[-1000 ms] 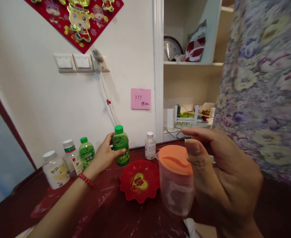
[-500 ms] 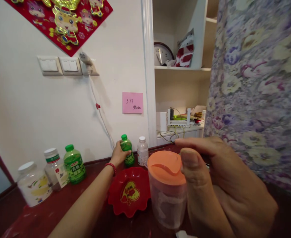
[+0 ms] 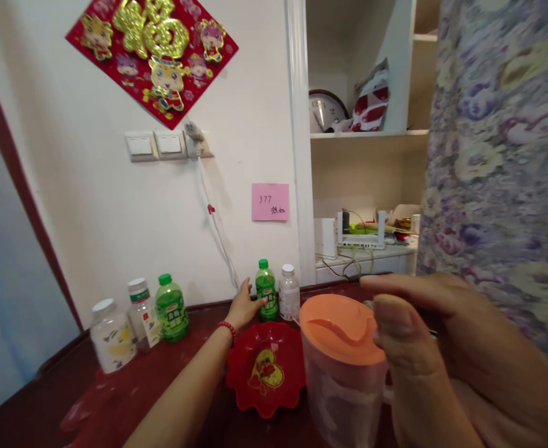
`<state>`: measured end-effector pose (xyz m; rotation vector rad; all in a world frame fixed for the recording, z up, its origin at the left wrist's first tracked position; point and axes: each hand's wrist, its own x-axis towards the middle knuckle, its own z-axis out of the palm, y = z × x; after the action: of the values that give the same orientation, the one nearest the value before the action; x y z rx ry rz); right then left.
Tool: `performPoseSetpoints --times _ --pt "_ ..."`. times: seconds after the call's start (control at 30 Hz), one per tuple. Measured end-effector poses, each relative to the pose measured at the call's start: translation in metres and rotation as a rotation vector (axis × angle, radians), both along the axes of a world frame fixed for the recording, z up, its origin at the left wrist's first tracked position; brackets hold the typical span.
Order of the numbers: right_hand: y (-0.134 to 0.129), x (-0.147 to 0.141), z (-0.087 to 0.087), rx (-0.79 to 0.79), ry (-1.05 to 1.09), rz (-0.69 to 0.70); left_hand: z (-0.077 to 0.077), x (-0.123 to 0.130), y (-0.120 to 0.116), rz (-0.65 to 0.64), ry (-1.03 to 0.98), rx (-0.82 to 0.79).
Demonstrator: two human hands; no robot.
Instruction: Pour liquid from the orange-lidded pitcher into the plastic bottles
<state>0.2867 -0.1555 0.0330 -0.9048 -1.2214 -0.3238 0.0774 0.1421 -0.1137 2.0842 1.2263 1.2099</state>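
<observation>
My left hand [image 3: 246, 308] reaches to the back of the table, a red bead bracelet on its wrist. Its fingers are spread beside a small green bottle [image 3: 267, 295], the thumb at the bottle's left side. A translucent pitcher [image 3: 341, 398] with an orange lid stands at front centre. Large in the foreground, my right hand [image 3: 446, 367] is at the pitcher's right side, seemingly closed round its handle, which is hidden. The thumb points up by the lid's edge. Between the two hands lies a red scalloped plate [image 3: 292, 373] with a gold heart design.
To the right of the green bottle stands a white-capped clear bottle [image 3: 289, 292]. Further left are a larger green bottle [image 3: 171, 311], a clear jar [image 3: 143, 317] and a wide white-lidded jar [image 3: 112, 339]. A floral curtain [image 3: 497, 186] hangs at right, beside shelves holding a router [image 3: 360, 239].
My left hand has loosened from the small green bottle, its fingers now spread at the left side. The whole view has shifted, so things appear further right and lower.
</observation>
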Motion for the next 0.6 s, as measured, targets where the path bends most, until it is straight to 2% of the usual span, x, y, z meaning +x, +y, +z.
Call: performPoseSetpoints --times 0.17,0.23,0.3,0.37,0.43,0.6 --pt "0.004 -0.012 -0.003 0.023 0.116 -0.085 0.042 -0.070 -0.022 0.437 0.165 0.248" --pt "0.005 -0.012 -0.004 0.025 0.090 -0.113 0.060 -0.102 -0.027 0.611 0.203 0.311" --pt "0.006 -0.008 -0.004 0.009 0.007 -0.075 0.073 -0.130 -0.029 0.737 0.244 0.339" --pt "0.007 -0.004 -0.004 0.025 -0.078 -0.036 0.080 -0.151 -0.026 0.795 0.299 0.337" --pt "0.007 -0.001 -0.004 0.051 -0.129 -0.032 0.082 -0.165 -0.022 0.792 0.365 0.315" --pt "0.004 0.004 -0.005 0.019 -0.162 -0.061 0.075 -0.176 -0.018 0.740 0.478 0.284"
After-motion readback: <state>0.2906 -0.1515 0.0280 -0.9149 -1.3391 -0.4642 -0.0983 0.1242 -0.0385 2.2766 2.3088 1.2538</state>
